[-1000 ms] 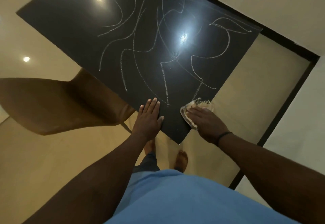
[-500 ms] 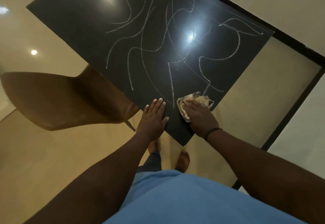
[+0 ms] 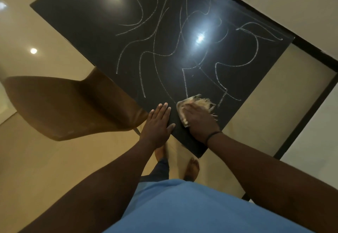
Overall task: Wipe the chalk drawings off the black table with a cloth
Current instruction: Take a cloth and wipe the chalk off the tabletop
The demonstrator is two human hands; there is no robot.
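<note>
Right hand (image 3: 200, 121) slid cloth (image 3: 196, 103) inward (leftward).

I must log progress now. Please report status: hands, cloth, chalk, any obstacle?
Left hand flat on black table. Right hand presses cloth at near corner. Chalk drawings mostly unwiped. Nothing in the way.

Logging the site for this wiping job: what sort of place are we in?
Probably a dining or living area in a home. A glossy black table stands on shiny beige floor tiles, a brown moulded chair is tucked beside it, and ceiling lights reflect in both surfaces.
</note>
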